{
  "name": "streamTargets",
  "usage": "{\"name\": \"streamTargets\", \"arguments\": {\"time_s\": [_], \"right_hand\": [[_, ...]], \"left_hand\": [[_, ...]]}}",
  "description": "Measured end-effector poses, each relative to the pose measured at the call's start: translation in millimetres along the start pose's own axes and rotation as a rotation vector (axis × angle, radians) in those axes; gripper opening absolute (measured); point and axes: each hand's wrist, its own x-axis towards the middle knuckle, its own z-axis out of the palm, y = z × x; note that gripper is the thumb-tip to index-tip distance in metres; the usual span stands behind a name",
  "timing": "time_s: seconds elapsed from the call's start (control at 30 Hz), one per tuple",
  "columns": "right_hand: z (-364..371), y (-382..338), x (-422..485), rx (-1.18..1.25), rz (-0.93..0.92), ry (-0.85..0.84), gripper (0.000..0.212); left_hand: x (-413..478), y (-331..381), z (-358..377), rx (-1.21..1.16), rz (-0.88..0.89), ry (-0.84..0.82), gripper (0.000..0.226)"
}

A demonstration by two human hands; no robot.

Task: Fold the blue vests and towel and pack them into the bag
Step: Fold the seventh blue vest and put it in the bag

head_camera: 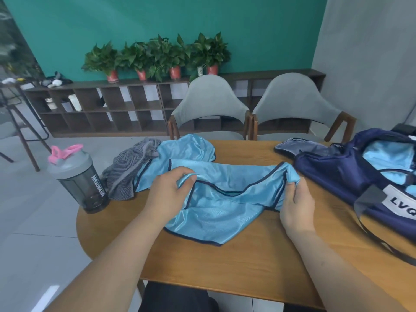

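Centre frame: blue vest (216, 210) flat on wooden table (225, 266), left hand (170, 188) and right hand (297, 203) each pinching a shoulder strap in curled fingers; second vest (189, 149) and grey towel (128, 176) bunched behind it beside shaker bottle (78, 179); open navy bag (337, 174) at right, blue cloth inside.

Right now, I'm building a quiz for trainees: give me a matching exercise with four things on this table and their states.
1 light blue mesh vest with navy trim
2 grey striped towel
3 navy fabric bag
4 smoky grey plastic shaker bottle

A upright at the left edge of the wooden table
B open, blue cloth inside
C gripped by left hand and right hand
D crumpled, unfolded

Pairs: 1-C, 2-D, 3-B, 4-A
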Motion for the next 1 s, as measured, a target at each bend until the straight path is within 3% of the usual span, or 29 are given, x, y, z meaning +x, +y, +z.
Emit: {"name": "streamTargets", "arguments": {"time_s": [0.1,0.2,0.3,0.33,0.4,0.47,0.6,0.7,0.83,0.87,0.93,1.0], "right_hand": [[0.7,-7.2,-8.7,-0.013,-0.090,-0.080,0.027],[3.8,-11.4,-19.2,-0.042,-0.165,-0.205,0.022],[9.2,-22.5,-40.8,0.075,-0.202,-0.418,0.012],[12.5,-26.5,-48.5,0.110,-0.214,-0.482,0.021],[19.6,-29.4,-57.0,0.137,-0.231,-0.448,0.032],[21.6,-31.6,-52.6,0.101,-0.222,-0.300,0.023],[9.1,-48.3,-29.6,0.119,-0.157,-0.273,0.023],[-6.5,-67.8,-9.6,0.163,-0.057,-0.333,0.020],[-31.3,-96.0,20.8,0.517,0.314,-0.626,0.019],[-36.9,-102.2,28.8,0.546,0.356,-0.690,0.016],[-43.9,-111.8,45.6,0.463,0.368,-0.732,0.014],[-40.1,-117.0,68.5,0.407,0.405,-0.713,0.012]], "left_hand": [[6.5,21.9,17.0,-0.369,-0.184,-0.061,0.015],[2.7,43.8,36.8,-0.446,-0.298,-0.147,0.022],[-3.7,58.6,55.6,-0.498,-0.363,-0.298,0.023],[-5.2,62.4,60.2,-0.529,-0.379,-0.344,0.024],[-5.9,66.7,64.6,-0.574,-0.384,-0.394,0.034],[-5.7,73.1,61.5,-0.586,-0.368,-0.419,0.040],[-4.8,77.8,55.2,-0.607,-0.256,-0.341,0.036],[-4.8,66.1,47.7,-0.350,-0.081,-0.265,0.028],[-9.5,53.8,38.4,-0.121,0.010,-0.515,0.039],[-9.6,52.1,40.2,-0.093,0.027,-0.546,0.032],[-9.5,57.2,40.8,-0.104,0.047,-0.545,0.016],[-1.8,70.1,37.7,-0.287,-0.024,-0.545,0.020]]}}
